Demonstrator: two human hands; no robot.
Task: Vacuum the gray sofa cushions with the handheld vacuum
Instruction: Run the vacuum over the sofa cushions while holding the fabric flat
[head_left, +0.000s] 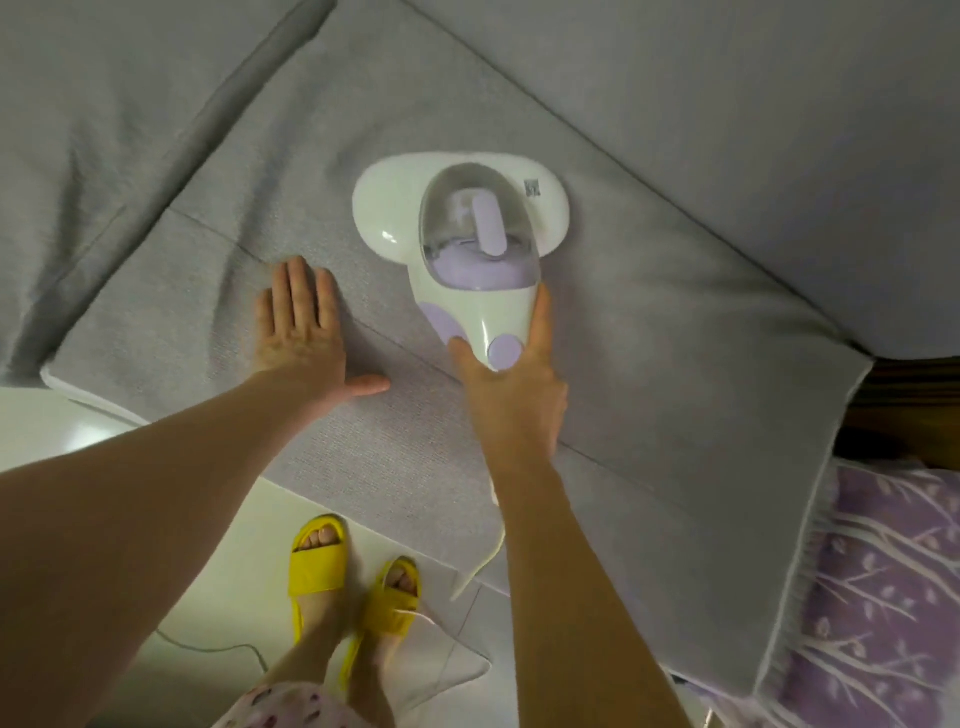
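A white and lilac handheld vacuum (467, 234) lies flat on the gray seat cushion (649, 322), its wide head toward the backrest. My right hand (511, 384) grips its handle from behind, index finger stretched along the right side and thumb on the left. My left hand (301, 332) rests flat on the cushion to the left of the vacuum, fingers straight and together, thumb spread out. The vacuum's white cord (491, 551) runs from under my right wrist down over the cushion's front edge.
Gray back cushions (727, 104) rise behind the seat. A second gray cushion (93, 130) lies at the left. A lilac patterned cloth (883, 597) hangs at the right. My feet in yellow slippers (317, 561) stand on the white floor (78, 441), where the cord trails.
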